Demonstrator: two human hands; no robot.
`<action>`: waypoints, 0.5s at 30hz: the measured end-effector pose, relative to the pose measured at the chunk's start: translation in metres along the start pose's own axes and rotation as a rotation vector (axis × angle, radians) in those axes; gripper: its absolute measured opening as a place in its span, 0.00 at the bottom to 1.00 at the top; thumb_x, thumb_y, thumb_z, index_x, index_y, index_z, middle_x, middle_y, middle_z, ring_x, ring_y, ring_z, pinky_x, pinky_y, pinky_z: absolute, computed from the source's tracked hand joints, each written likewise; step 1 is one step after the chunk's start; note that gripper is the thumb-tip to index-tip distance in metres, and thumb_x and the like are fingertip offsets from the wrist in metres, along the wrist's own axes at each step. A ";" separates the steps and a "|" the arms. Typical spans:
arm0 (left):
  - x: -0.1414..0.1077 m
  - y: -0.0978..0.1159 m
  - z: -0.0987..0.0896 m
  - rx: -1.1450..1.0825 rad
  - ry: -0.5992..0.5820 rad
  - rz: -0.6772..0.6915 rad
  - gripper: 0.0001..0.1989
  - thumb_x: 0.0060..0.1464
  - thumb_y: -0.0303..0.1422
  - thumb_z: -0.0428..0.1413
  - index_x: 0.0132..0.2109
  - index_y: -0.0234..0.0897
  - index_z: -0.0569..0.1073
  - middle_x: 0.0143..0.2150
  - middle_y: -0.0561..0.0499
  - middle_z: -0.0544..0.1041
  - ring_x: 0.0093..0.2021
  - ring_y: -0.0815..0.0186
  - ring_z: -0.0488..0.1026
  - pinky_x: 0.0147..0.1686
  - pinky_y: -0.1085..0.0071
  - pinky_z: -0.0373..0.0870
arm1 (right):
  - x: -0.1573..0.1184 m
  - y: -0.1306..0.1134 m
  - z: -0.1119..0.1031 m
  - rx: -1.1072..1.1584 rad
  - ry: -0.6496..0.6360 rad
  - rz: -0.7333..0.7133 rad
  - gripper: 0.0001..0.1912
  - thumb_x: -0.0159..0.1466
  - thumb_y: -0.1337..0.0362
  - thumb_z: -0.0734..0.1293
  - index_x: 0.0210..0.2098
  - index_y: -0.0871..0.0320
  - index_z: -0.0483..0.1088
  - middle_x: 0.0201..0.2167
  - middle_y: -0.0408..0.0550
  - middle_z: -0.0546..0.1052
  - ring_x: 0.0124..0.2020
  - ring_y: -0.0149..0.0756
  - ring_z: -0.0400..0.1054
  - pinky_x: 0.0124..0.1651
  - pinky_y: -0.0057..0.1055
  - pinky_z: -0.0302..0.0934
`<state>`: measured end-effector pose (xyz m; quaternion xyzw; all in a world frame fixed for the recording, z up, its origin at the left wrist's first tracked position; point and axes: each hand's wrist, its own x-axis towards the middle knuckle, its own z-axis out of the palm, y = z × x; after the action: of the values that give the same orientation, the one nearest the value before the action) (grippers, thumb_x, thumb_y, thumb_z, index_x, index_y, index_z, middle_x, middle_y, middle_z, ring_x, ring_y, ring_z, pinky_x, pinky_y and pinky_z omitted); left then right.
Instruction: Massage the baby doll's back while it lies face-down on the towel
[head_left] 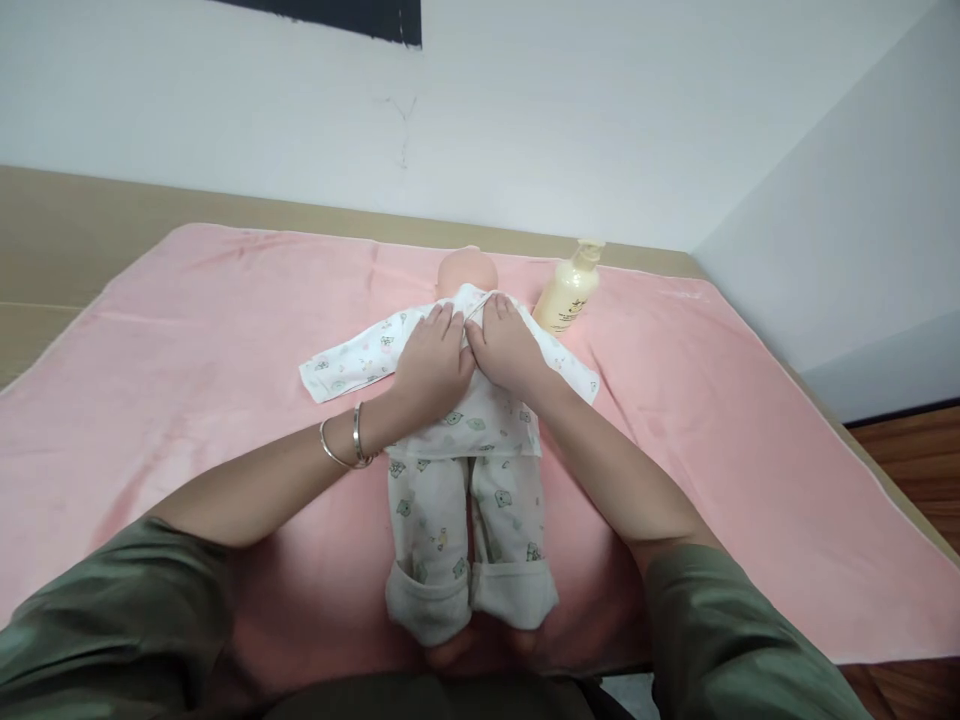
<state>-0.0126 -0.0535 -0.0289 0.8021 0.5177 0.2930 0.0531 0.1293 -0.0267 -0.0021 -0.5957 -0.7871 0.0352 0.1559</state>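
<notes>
A baby doll [469, 272] lies on a pink blanket, its bald head at the far end. It wears a white printed top [480, 425] with both sleeves spread out and matching trousers [435, 510] with cuffs turned up. My left hand [435, 360] lies flat on the left side of the doll's chest, fingers extended. Beside it, my right hand [506, 345] rests on the right side of the chest near the collar, its fingers also stretched out. The thumbs nearly meet at the middle. Cloth under both palms is hidden.
The pink blanket [712, 440] covers most of a pale wooden surface [82, 220]. A cream pump bottle [570, 290] stands on it, right of the doll's head. White walls rise behind and at the right. Brown wooden flooring [907, 450] shows at the right edge.
</notes>
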 end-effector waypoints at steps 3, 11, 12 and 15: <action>0.012 -0.011 -0.003 -0.075 -0.016 -0.079 0.27 0.61 0.32 0.42 0.64 0.27 0.65 0.68 0.34 0.67 0.71 0.49 0.61 0.72 0.47 0.57 | -0.015 -0.012 0.003 -0.038 0.043 -0.070 0.33 0.73 0.59 0.51 0.67 0.83 0.56 0.69 0.76 0.59 0.73 0.60 0.52 0.75 0.55 0.47; 0.020 -0.014 -0.009 0.004 -0.002 -0.103 0.22 0.64 0.32 0.39 0.56 0.28 0.70 0.58 0.32 0.74 0.62 0.48 0.70 0.65 0.48 0.66 | -0.020 -0.020 -0.005 0.004 -0.007 -0.117 0.30 0.70 0.65 0.54 0.66 0.80 0.59 0.69 0.71 0.61 0.73 0.56 0.51 0.74 0.53 0.49; 0.015 -0.010 -0.007 0.022 0.012 -0.076 0.24 0.65 0.32 0.38 0.59 0.27 0.68 0.62 0.32 0.72 0.66 0.47 0.67 0.67 0.46 0.63 | -0.015 -0.015 -0.007 0.028 -0.021 -0.109 0.29 0.70 0.65 0.54 0.65 0.78 0.61 0.69 0.70 0.61 0.73 0.55 0.52 0.74 0.52 0.50; -0.001 0.001 -0.001 0.033 0.041 0.001 0.27 0.65 0.33 0.40 0.66 0.25 0.64 0.69 0.32 0.66 0.72 0.47 0.59 0.71 0.45 0.56 | 0.000 -0.001 -0.008 0.091 -0.021 -0.061 0.25 0.71 0.61 0.55 0.60 0.72 0.68 0.67 0.67 0.65 0.71 0.55 0.55 0.72 0.52 0.53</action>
<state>-0.0131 -0.0551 -0.0284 0.7968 0.5232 0.3008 0.0289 0.1309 -0.0281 0.0052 -0.5634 -0.8041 0.0725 0.1754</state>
